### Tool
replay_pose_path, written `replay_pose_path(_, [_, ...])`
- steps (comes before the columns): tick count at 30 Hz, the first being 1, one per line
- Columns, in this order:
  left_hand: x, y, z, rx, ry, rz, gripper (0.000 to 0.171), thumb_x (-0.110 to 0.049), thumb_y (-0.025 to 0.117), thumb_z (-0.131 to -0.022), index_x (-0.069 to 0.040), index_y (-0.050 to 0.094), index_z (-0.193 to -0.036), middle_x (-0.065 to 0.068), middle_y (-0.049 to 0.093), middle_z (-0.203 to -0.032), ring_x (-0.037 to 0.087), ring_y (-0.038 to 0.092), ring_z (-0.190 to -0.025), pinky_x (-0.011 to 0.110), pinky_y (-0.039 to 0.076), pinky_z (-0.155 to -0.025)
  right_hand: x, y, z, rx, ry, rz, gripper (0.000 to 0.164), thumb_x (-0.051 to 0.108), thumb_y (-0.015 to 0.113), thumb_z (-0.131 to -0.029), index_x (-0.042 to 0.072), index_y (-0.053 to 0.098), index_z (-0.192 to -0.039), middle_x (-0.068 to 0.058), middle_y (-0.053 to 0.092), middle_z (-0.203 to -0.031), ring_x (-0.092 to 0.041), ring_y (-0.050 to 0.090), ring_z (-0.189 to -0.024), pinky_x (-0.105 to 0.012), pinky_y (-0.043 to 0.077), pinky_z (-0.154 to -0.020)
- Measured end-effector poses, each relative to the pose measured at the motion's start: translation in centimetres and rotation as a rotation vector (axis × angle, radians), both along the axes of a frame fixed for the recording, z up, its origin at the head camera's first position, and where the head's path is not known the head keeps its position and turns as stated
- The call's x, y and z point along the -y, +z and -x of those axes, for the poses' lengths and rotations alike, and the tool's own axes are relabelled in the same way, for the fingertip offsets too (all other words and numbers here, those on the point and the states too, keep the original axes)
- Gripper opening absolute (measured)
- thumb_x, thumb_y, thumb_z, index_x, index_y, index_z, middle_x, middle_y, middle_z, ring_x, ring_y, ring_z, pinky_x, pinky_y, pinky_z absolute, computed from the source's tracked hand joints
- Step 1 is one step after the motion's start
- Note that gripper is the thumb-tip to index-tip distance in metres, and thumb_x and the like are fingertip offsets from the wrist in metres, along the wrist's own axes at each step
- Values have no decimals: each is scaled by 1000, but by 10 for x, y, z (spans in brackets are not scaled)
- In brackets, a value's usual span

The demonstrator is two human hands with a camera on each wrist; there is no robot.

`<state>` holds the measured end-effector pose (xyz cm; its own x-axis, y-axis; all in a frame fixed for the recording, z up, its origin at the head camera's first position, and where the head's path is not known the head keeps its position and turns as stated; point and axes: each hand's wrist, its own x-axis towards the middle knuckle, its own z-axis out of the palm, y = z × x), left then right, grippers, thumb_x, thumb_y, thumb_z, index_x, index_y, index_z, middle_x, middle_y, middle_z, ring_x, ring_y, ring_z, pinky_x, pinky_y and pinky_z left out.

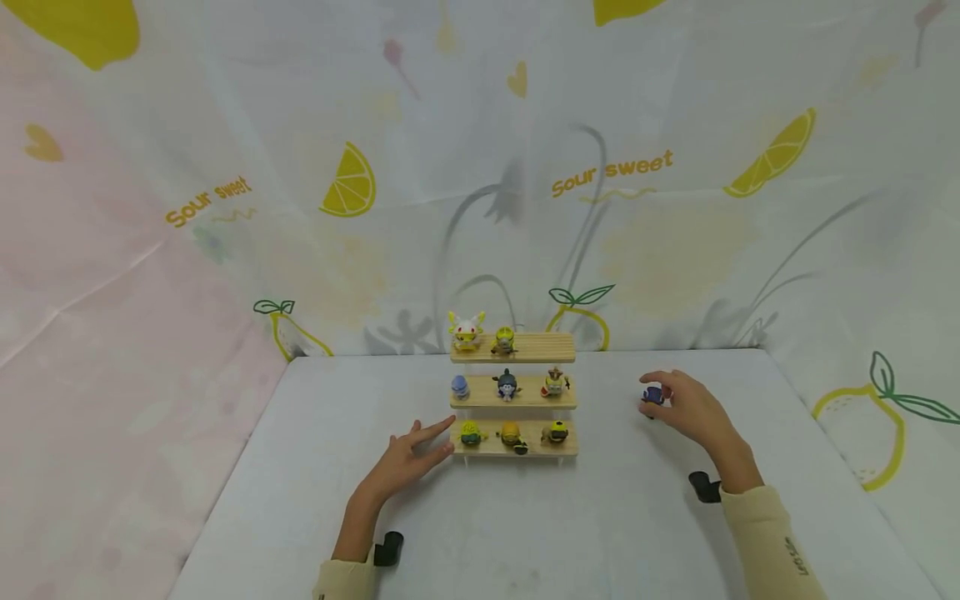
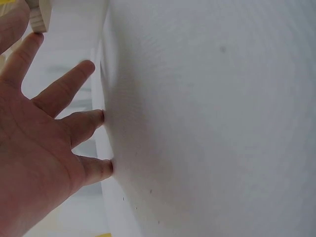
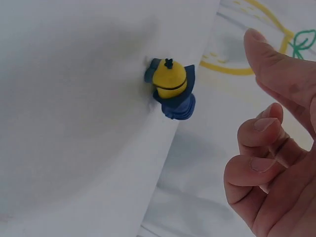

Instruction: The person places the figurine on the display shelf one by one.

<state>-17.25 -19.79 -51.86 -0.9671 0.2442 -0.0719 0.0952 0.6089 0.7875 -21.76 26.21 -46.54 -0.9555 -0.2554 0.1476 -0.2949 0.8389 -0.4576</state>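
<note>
My left hand [image 1: 402, 462] is beside the left end of a small three-step wooden display shelf [image 1: 534, 347]. Its fingers are spread; in the left wrist view one fingertip touches the shelf's wooden end [image 2: 40, 19], while two others reach the white cloth. To the right of the shelf, a small toy figurine [image 3: 170, 86] with a yellow head, dark blue collar and blue lower body stands on the table. My right hand [image 1: 693, 410] hovers around it, thumb and forefinger apart. In the right wrist view a gap separates the fingers from the figurine, and several fingers are loosely bent.
Several toy figurines stand on the shelf: a white horned one [image 1: 466, 331] and a yellow-headed one [image 1: 505, 339] on top, others on the middle and bottom steps. White cloth covers the table [image 1: 525, 533]. A lemon-patterned curtain [image 1: 465, 167] hangs behind and at both sides.
</note>
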Motion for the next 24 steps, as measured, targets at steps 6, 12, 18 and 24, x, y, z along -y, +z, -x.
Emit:
replay_pose_path(6, [0,-2,-1,-13,-2,-3,51,-55,59,-85,-37,51,-132,-4,54,-129,37,20,-136,69,-5,-99,-7,-9,-2,67,-58,-39,46,26,76,-78,7,61,-117,-8,49,-81,-19,42,-67,-30,33,-52])
replay_pose_path(12, [0,-2,0,-10,-2,2,52,-56,59,-84,-38,51,-132,-5,54,-129,36,20,-136,68,-3,-100,-10,-20,-2,119,-100,-59,49,28,76,-78,7,60,-119,-6,49,-82,-19,43,-66,-29,34,-51])
replay_pose_path(18, [1,-1,0,-13,-6,-1,52,-55,59,-84,-38,51,-132,-5,54,-129,36,20,-136,69,-4,-99,-12,-25,-2,121,-131,-82,50,30,76,-77,5,61,-117,-5,49,-79,-19,43,-65,-29,34,-50])
replay_pose_path(24, [0,-1,0,-11,-1,0,52,-56,59,-84,-39,51,-132,-5,54,-129,36,19,-136,68,-4,-100,-12,-29,-2,118,-201,-103,52,34,79,-73,7,62,-113,-6,52,-81,-19,47,-67,-30,37,-51])
